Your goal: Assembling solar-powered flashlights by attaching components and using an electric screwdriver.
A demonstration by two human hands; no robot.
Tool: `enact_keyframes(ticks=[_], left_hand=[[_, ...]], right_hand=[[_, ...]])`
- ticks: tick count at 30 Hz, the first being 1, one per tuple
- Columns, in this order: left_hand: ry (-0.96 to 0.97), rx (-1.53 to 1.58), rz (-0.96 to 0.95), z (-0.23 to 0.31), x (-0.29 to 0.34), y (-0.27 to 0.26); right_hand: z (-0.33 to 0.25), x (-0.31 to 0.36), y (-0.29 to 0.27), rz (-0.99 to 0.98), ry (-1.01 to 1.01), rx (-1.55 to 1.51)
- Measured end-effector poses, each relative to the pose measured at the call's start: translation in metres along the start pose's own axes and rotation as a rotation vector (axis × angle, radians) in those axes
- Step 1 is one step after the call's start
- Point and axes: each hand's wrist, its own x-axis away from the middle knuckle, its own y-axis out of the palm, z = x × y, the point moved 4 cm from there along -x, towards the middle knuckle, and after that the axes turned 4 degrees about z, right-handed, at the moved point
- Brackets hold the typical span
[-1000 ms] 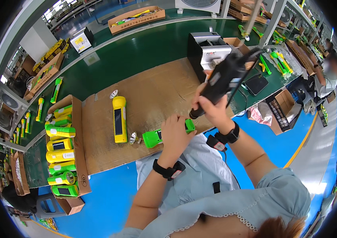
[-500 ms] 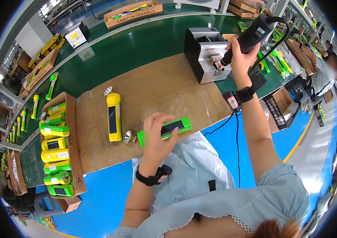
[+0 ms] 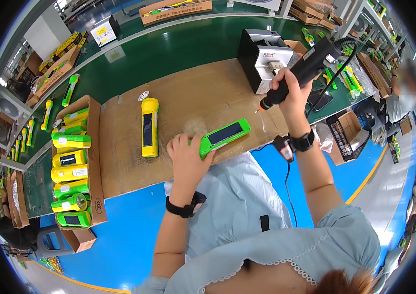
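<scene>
One green bench [image 3: 178,54], one blue floor [image 3: 129,237]

Brown cardboard [image 3: 193,90] covers the bench's near middle. Close to its front edge lies the green torch [image 3: 226,136], clock centre here; the left hand [image 3: 188,157] pinches its 8 o'clock end between thumb and fingers. At 2, the right hand [image 3: 293,93] wraps the driver [image 3: 310,64], tip clear of the torch. A yellow torch [image 3: 150,130] rests at 9 (reflector [image 3: 143,95] at its top end), a torch-filled carton [image 3: 95,161] beyond. At 1 stands a black-and-silver machine [image 3: 261,63]; at 3, a co-worker [image 3: 404,105]; at 4, a yellow line [image 3: 357,191].
</scene>
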Motion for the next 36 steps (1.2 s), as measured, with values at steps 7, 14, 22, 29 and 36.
enact_keyframes(ticks=[7, 14, 22, 29, 36], left_hand=[[0.005, 0.083, -0.01, 0.006, -0.017, 0.027], [-0.024, 0.12, 0.035, 0.011, -0.013, 0.027], [-0.065, 0.126, 0.036, 0.01, -0.013, 0.028], [-0.054, 0.073, 0.069, 0.012, -0.015, 0.023], [-0.041, 0.065, 0.073, 0.014, -0.013, 0.024]], right_hand=[[-0.004, 0.069, 0.061, -0.152, 0.041, -0.155], [0.002, 0.081, 0.077, -0.169, 0.084, -0.175], [0.014, 0.088, 0.08, -0.18, 0.117, -0.136], [0.019, 0.095, 0.087, -0.262, 0.107, -0.02], [0.02, 0.1, 0.089, -0.278, 0.088, 0.097]])
